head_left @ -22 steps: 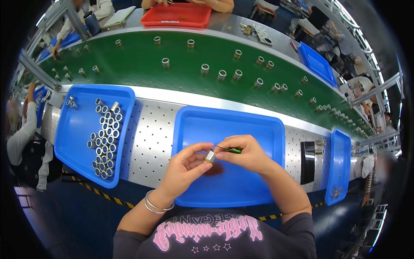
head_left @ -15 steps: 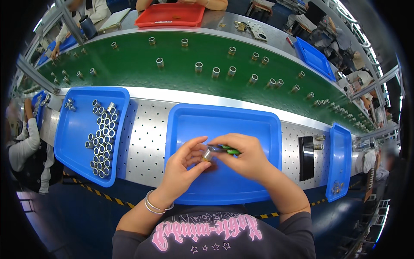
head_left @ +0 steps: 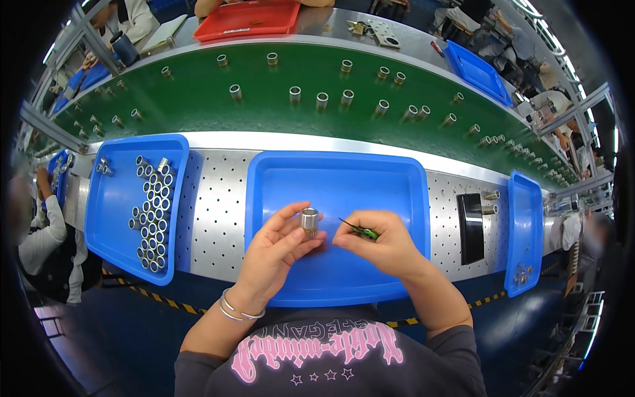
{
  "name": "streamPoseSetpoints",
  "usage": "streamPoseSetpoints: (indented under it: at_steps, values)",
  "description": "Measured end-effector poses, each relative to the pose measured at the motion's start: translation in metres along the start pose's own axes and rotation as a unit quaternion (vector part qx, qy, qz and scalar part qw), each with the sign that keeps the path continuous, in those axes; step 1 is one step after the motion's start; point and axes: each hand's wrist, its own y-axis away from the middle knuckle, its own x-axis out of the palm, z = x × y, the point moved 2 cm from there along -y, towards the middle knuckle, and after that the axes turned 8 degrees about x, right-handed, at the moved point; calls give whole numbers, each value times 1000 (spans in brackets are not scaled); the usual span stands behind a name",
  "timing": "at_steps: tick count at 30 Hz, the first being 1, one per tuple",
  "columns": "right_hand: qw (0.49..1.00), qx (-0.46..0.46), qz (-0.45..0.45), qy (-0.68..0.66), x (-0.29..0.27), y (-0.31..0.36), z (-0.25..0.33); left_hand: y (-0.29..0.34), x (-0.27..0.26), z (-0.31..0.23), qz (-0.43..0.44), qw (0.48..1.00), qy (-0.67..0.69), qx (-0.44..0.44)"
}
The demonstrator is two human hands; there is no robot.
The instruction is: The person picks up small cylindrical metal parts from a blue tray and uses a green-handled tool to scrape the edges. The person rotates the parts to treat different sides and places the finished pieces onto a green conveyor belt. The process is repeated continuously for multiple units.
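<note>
Above the middle blue tray [head_left: 337, 291], my left hand [head_left: 272, 250] pinches a short silver metal sleeve [head_left: 309, 218] between thumb and fingers. The sleeve stands upright, its open end facing up. To the right, my right hand [head_left: 389, 246] is closed around a small hand tool [head_left: 364, 231] with green-and-black handles and a thin dark tip pointing left toward the sleeve. Tool and sleeve are apart. The fingers cover most of the tool, so its exact kind cannot be told.
A blue tray [head_left: 106, 218] on the left holds many similar sleeves. On the right lie a black flat object [head_left: 471, 228], two sleeves and a narrower blue tray [head_left: 524, 231] with small parts. Beyond runs a green conveyor belt [head_left: 198, 89] carrying scattered sleeves. People sit across it.
The tool has drawn away from the sleeve to the right with my right hand. My left hand has turned the sleeve upright and moved it slightly left and up.
</note>
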Motion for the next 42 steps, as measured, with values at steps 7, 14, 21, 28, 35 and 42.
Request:
streamPoseSetpoints:
  at_steps: [7,14,21,28,35,42]
  values:
    - [995,-33,-38,87,-2,16,-5,1,2,2,8,1000,-11,6]
    - [987,-74,-50,130,-5,22,-6,2,-1,6,9,999,-36,3]
    - [979,-92,-60,170,-13,0,7,5,9,11,99,983,-153,32]
    - [987,-38,-40,149,-15,-9,4,4,2,5,87,986,-143,0]
    - [990,-7,30,-141,-6,-10,7,0,-6,6,68,988,-136,10]
    - [964,32,-70,-253,-10,-23,-3,3,-4,7,65,990,-128,13]
